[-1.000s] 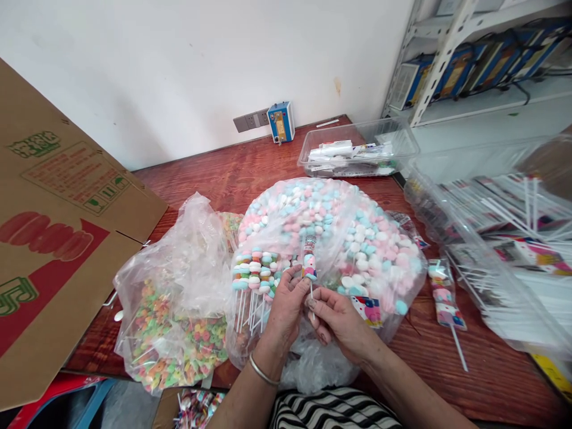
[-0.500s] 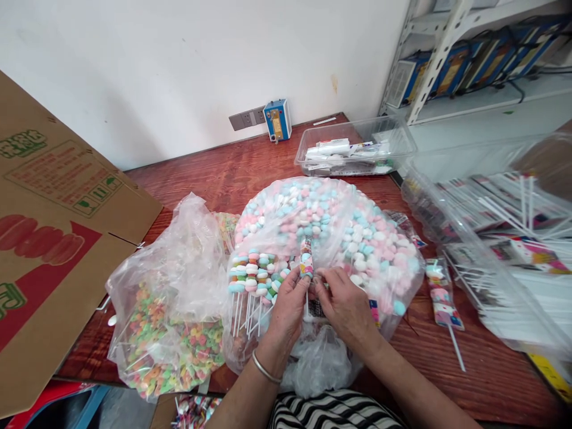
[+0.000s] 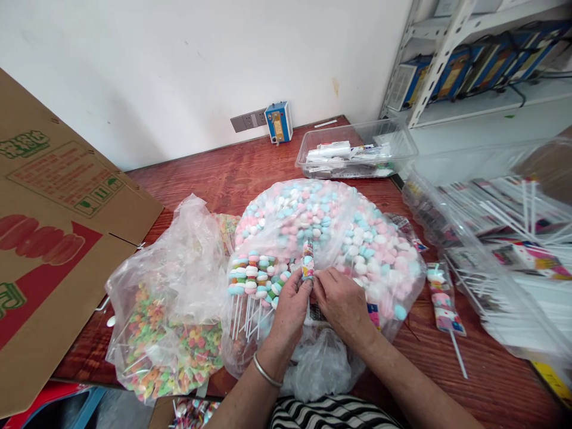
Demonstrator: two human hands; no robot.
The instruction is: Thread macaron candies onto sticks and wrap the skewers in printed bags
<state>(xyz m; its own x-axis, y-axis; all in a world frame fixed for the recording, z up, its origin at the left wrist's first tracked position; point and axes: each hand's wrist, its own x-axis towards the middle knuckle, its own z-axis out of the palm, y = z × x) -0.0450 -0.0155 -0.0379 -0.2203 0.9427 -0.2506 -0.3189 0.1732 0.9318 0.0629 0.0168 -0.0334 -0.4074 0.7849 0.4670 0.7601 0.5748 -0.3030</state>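
My left hand (image 3: 291,310) and my right hand (image 3: 343,307) meet over a big clear bag of pink, blue and white candies (image 3: 353,238). Both pinch a candy stick in a printed wrapper (image 3: 307,262), which stands upright between the fingertips. Its white stick is hidden behind my fingers. A bunch of finished candy sticks (image 3: 252,280) leans just left of my left hand, the white sticks pointing down. A silver bangle sits on my left wrist.
A bag of orange and green ring candies (image 3: 172,339) lies at the left, beside a large cardboard box (image 3: 49,238). One wrapped candy stick (image 3: 442,307) lies on the wooden table (image 3: 214,173) at the right, near bags of white sticks and wrappers (image 3: 504,244). A clear tray (image 3: 357,152) stands at the back.
My right hand has come up from the lower part of the stick to the wrapper, next to my left hand's fingertips. The candy stick has stayed upright in the same spot.
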